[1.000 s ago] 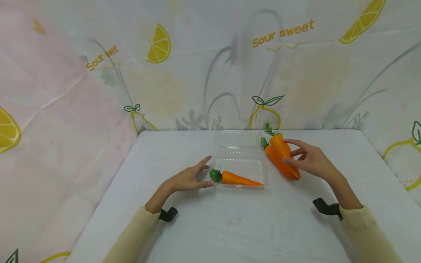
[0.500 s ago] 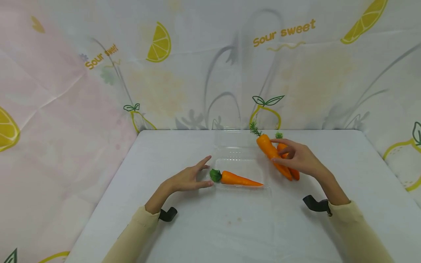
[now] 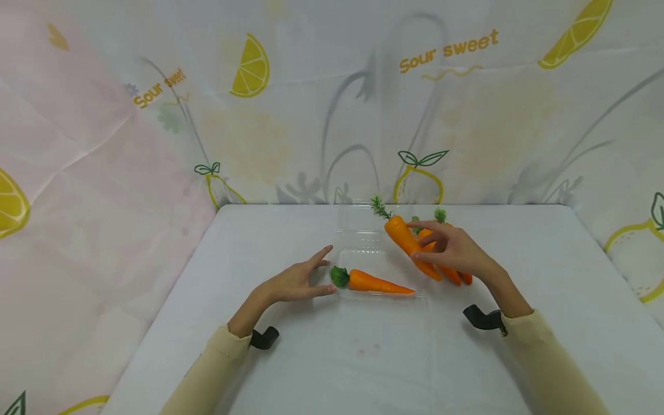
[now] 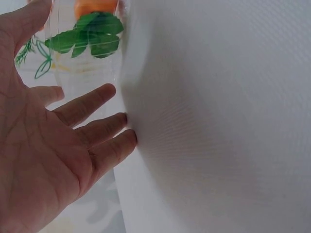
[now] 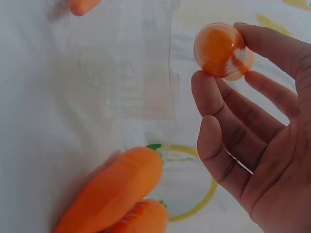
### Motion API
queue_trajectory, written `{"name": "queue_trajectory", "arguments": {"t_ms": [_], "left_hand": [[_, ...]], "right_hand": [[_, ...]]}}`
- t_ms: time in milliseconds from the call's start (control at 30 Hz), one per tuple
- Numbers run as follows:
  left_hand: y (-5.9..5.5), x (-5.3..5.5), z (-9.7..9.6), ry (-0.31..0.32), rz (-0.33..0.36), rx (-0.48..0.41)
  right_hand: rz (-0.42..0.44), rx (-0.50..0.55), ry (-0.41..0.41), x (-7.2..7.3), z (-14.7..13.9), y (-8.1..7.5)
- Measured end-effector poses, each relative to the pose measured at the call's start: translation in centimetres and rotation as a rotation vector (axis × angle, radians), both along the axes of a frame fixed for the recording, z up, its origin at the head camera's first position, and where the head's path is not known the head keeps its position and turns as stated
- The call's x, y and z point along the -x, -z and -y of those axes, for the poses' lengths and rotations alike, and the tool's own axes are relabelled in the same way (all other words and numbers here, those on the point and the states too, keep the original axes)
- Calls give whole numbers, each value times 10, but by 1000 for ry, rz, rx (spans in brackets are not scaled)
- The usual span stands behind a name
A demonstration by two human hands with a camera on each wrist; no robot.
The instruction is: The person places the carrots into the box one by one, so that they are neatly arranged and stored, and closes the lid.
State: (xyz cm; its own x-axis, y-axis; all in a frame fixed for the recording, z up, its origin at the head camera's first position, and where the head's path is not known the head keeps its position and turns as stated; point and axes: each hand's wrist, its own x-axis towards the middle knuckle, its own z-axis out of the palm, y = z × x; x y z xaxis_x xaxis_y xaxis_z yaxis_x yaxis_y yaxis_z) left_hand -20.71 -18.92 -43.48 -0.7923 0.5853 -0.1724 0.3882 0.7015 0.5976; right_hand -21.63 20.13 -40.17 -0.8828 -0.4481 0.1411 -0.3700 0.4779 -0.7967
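My right hand (image 3: 456, 248) pinches an orange carrot (image 3: 402, 233) with a feathery green top, between thumb and fingers. In the right wrist view this carrot (image 5: 218, 51) is seen end-on, held off the table. A second carrot (image 3: 378, 282) with leafy green lies in the front of a clear plastic box (image 3: 399, 259), whose lid is folded back. My left hand (image 3: 295, 282) stays at the box's left side, fingers spread. In the left wrist view its fingertips touch the table, and the carrot's leaves (image 4: 97, 36) show through the clear wall.
Two more carrots (image 5: 116, 187) lie side by side on the white table (image 3: 249, 230), right of the box and partly behind my right hand. A printed cloth (image 3: 311, 132) hangs at the table's back edge.
The right hand has lifted the feathery-topped carrot off the other carrots and carried it left, over the box's right side. The left hand has stayed where it was.
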Motion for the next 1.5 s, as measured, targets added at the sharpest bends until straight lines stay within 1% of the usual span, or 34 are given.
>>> {"name": "queue_trajectory", "arguments": {"t_ms": [167,300,333,400,500,533,567,667,733,800,900,1033,1167,1233,1333,1500], "left_hand": [[1,0,0,-2,3,3],[0,0,0,-1,9,3],[0,1,0,-1,11,3],[-1,1,-1,-3,16,6],[-1,1,-1,-5,22,8],[-1,1,-1,-7,24,9],[-1,1,-1,-8,25,8],[-2,1,-1,-8,27,4],[-2,1,-1,-7,28,2],[-2,1,-1,-5,26,2],[-2,0,-1,-3,26,0],[-2,1,-1,-5,25,-2],[-2,0,-1,-4,27,1],[-2,0,-1,-5,28,5],[-2,0,-1,-4,26,2],[-3,-1,-1,-3,23,-3]], "right_hand": [[-32,-5,-41,3,6,1],[-25,0,-64,3,11,0],[-15,-4,-64,0,14,-4],[0,-7,-75,0,16,-4],[4,-34,-96,1,21,-3],[-7,-49,-106,2,23,-2],[-22,-63,-118,4,23,2],[-85,-118,-141,6,27,5],[-108,-141,-147,7,29,7],[-110,-151,-158,7,32,7],[-86,-158,-181,7,37,7],[-60,-158,-230,9,42,11],[-81,-164,-271,10,46,17],[-101,-188,-279,10,48,19],[-128,-231,-282,8,51,21],[-153,-270,-281,7,53,24]]}}
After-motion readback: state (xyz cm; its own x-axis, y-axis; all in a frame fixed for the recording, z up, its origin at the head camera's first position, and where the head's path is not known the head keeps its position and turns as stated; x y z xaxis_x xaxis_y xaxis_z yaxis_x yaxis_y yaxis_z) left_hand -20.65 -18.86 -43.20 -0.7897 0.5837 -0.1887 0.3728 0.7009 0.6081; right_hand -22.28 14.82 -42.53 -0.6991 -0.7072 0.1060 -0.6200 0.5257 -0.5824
